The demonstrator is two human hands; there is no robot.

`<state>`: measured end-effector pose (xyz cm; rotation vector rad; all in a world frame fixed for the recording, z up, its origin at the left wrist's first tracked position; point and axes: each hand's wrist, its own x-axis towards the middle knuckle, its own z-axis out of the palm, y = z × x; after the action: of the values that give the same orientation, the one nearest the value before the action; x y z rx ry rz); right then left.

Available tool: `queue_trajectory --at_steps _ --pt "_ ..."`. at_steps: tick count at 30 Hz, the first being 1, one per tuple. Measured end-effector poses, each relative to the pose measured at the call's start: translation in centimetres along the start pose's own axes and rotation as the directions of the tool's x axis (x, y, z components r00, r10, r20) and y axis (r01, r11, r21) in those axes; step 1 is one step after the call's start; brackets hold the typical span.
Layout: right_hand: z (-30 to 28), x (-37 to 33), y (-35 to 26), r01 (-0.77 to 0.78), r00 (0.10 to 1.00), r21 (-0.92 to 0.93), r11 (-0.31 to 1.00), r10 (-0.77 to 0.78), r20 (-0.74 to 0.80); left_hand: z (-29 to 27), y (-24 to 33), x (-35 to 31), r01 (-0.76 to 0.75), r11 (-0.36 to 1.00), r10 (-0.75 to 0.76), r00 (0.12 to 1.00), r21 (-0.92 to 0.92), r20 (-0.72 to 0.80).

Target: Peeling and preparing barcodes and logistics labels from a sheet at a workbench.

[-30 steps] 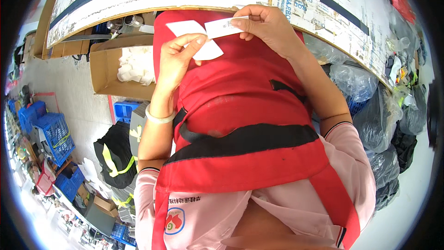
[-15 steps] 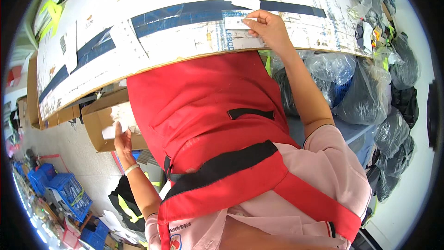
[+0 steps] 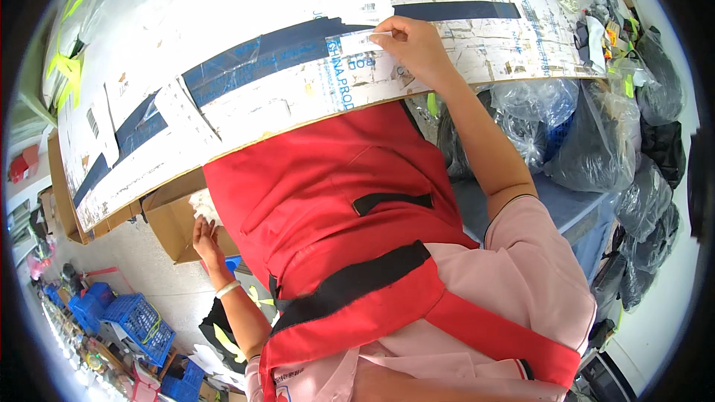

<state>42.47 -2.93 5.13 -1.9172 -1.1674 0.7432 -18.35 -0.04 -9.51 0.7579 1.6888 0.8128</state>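
Observation:
My right hand (image 3: 413,50) is over the front part of the table, thumb and fingers pinched on the end of a small white paper label (image 3: 359,43) with faint print. The label lies along the dark blue tape stripe (image 3: 261,59) on the white, worn cardboard tabletop (image 3: 462,48). Down at the left, my left hand (image 3: 208,244) hangs by an open cardboard box (image 3: 173,225), its fingers loosely bent and apart with nothing visible in them. White crumpled paper (image 3: 202,205) shows in the box just beyond its fingertips.
Clear and dark plastic bags (image 3: 588,141) crowd the right side beside a blue-grey surface (image 3: 477,212). Blue crates (image 3: 141,320) stand on the floor at lower left. Loose paper tags (image 3: 104,126) lie on the tabletop's left end, near a yellow-green strap (image 3: 68,78).
The white piece at my left hand is gone from its fingers. My right hand, still pinching the label, has shifted slightly left. The whole view has turned a little.

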Motion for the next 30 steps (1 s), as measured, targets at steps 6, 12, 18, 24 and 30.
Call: queue_trajectory --at_steps 6,12,18,24,30 --pt "-1.4 0.5 0.7 0.075 0.996 0.039 0.996 -0.073 -0.047 8.6 7.8 -5.9 -0.252 0.938 0.196 0.952 0.237 0.237" --pt "-1.9 1.4 0.3 0.109 0.994 -0.087 0.99 -0.108 0.011 11.1 8.9 -7.4 -0.419 0.86 0.367 0.904 0.291 0.218" --pt "-1.8 1.6 0.6 0.228 0.974 -0.136 0.964 -0.228 0.013 14.0 9.1 -8.5 -0.603 0.612 0.53 0.793 0.512 0.301" --pt "-2.1 3.1 0.9 0.186 0.98 -0.135 0.973 -0.193 -0.042 15.4 9.9 -9.2 -0.611 0.541 0.551 0.776 0.578 0.306" --pt "-1.7 3.8 1.0 0.334 0.84 -0.329 0.883 -0.437 -0.321 15.5 9.8 -9.0 -0.579 0.573 0.541 0.799 0.58 0.263"
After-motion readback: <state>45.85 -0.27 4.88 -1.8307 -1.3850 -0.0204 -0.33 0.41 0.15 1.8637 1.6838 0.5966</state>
